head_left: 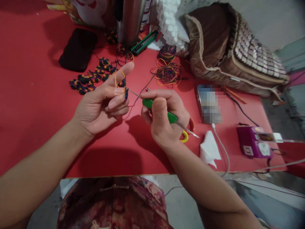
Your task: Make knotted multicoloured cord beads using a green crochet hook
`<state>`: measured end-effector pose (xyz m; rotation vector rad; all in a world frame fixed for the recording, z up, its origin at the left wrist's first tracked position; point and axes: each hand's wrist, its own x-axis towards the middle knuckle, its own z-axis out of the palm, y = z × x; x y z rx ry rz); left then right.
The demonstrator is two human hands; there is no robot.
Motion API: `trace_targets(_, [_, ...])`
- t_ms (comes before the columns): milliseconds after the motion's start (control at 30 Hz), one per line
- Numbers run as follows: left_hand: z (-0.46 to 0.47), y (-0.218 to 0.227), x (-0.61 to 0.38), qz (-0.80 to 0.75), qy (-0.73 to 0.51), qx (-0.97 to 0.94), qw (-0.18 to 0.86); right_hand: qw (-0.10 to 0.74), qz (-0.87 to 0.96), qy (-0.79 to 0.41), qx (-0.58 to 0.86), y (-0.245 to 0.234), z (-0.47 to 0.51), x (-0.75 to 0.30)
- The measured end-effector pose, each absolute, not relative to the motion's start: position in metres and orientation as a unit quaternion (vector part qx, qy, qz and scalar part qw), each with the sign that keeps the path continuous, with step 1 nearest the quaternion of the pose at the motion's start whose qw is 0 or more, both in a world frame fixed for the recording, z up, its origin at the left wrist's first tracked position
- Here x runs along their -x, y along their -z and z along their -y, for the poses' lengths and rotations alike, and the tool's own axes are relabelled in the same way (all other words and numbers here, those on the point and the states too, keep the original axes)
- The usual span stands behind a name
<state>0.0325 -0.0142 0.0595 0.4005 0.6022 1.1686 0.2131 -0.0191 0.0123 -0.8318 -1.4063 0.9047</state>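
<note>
My left hand (105, 101) pinches a small piece of dark multicoloured crochet work (126, 94) between thumb and fingers. Its index finger points up and away, with orange yarn looped over it. In my right hand (164, 114) is a crochet hook (172, 117) with a green handle, its thin metal tip close to the crochet piece; I cannot tell whether they touch. A dark strand runs from the left hand to a loose tangle of multicoloured yarn (168, 74). Scissors with red and yellow handles (184, 136) lie partly hidden under my right hand.
Finished-looking crochet pieces (82, 84) lie beyond my left hand, near a black phone-shaped object (78, 49). A green box cutter (144, 43) rests by a metal flask (131, 24). To the right are a charging phone (207, 105), white tissue (209, 148), a purple power box (250, 143) and a brown cushion (214, 41).
</note>
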Motion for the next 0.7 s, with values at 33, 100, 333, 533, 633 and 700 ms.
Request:
trace_targets(33, [0.015,-0.061,-0.033,-0.275,-0.541,-0.186,0.773,0.591,0.612,-0.383,0.361,-0.009,0.019,-0.215])
trace_targets(100, [0.015,-0.062,-0.034,-0.266,-0.540,-0.190,0.775,0.592,0.616,-0.375,0.361,-0.005,0.019,-0.216])
trace_targets(333, [0.019,-0.059,-0.038,-0.294,-0.539,-0.199,0.764,0.586,0.629,-0.386,0.334,-0.007,0.023,-0.209])
trace_targets(533, [0.025,-0.059,-0.048,-0.303,-0.590,-0.215,0.717,0.535,0.726,-0.258,0.348,-0.019,0.028,-0.205])
trace_targets(633, [0.025,-0.058,-0.052,-0.298,-0.600,-0.188,0.718,0.525,0.749,-0.236,0.328,-0.016,0.025,-0.201])
trace_targets(700, [0.023,-0.058,-0.052,-0.292,-0.596,-0.165,0.730,0.535,0.748,-0.232,0.318,-0.012,0.023,-0.200])
